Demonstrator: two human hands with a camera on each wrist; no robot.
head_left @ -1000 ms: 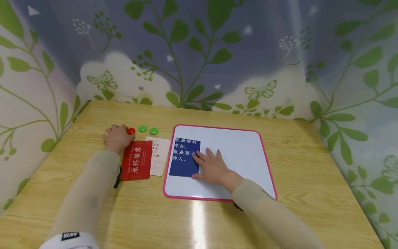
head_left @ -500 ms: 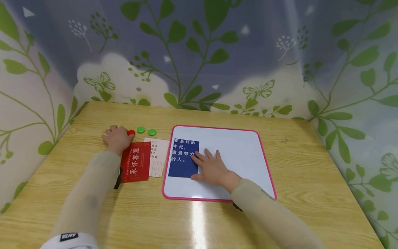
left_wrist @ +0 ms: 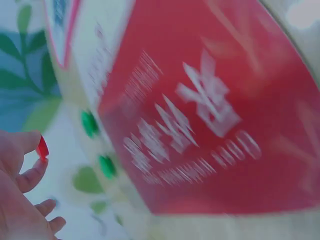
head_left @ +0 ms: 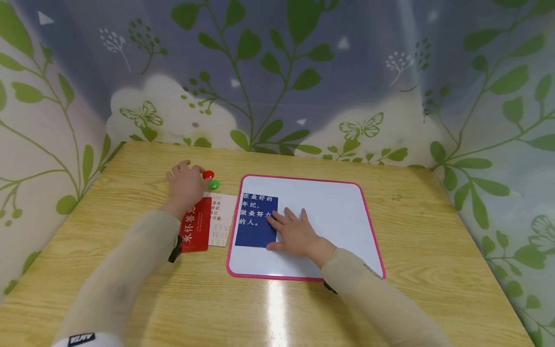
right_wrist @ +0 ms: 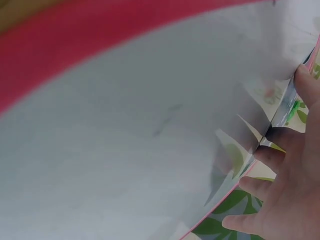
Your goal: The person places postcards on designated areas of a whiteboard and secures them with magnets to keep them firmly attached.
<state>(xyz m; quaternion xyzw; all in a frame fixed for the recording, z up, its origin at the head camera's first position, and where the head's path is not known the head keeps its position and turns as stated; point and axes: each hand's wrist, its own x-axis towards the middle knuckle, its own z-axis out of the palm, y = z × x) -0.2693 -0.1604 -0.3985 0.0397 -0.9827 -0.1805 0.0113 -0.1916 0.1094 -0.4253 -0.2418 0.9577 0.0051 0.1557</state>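
My left hand (head_left: 185, 184) pinches a round red magnet (head_left: 208, 174) between thumb and finger; the red edge (left_wrist: 43, 147) shows between the tips in the left wrist view. Near it lie two green magnets, one (head_left: 214, 184) in sight in the head view, the other mostly behind the hand; both, including this one (left_wrist: 106, 166), appear in the left wrist view. My right hand (head_left: 297, 236) rests with spread fingers on the right edge of a blue card (head_left: 256, 231) printed with white characters. That card lies on the left part of a pink-edged whiteboard (head_left: 329, 202).
Left of the whiteboard, a red card (head_left: 197, 231) with white characters overlaps a white printed card (head_left: 220, 226); my left wrist covers part of the red one. All lie on a wooden table (head_left: 433, 250), with leaf-patterned walls (head_left: 269, 96) at its back and sides.
My left hand has moved right with the red magnet, from the left of the green magnets to over them, partly covering them. My right hand stays on the blue card.
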